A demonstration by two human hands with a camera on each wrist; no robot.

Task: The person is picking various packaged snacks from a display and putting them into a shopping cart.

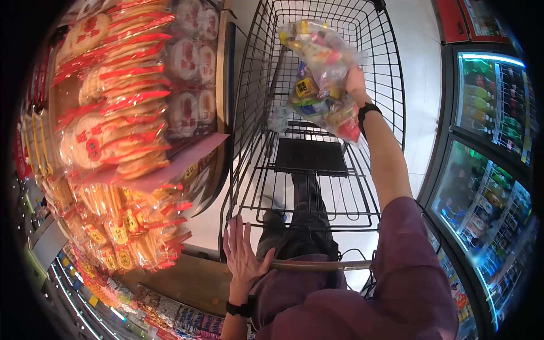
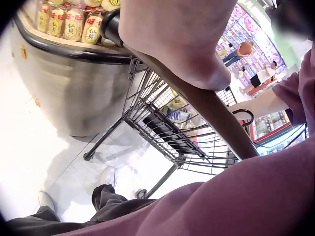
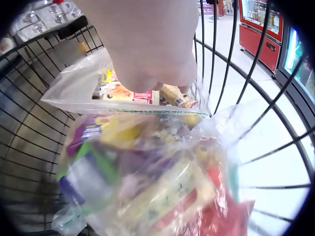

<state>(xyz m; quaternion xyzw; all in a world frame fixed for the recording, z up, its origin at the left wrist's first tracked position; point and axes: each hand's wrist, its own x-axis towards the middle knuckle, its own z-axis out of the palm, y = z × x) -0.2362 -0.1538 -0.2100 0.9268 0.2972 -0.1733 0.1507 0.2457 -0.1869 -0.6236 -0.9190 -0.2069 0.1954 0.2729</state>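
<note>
A clear plastic bag (image 1: 326, 62) full of snack packets sits inside the black wire shopping cart (image 1: 391, 68). My right hand (image 1: 356, 85) is at the bag's right side in the head view. From the right wrist, the right hand (image 3: 147, 54) bends down over the bag's mouth, fingertips close to a yellow-and-red packet (image 3: 125, 93) and a beige packet (image 3: 177, 96); its fingertips are partly hidden. My left hand (image 1: 246, 255) lies against the cart's handle bar (image 1: 317, 265), fingers straight and pointing forward. The left wrist view shows its heel resting over the brown handle (image 2: 206, 105).
On the left, a display shelf holds stacked rice cracker packs (image 1: 113, 124), with a pink ledge (image 1: 192, 158) near the cart. Glass-door drink coolers (image 1: 481, 187) line the right. A black flap (image 1: 310, 157) spans the cart's near end. People (image 2: 263, 76) stand farther off.
</note>
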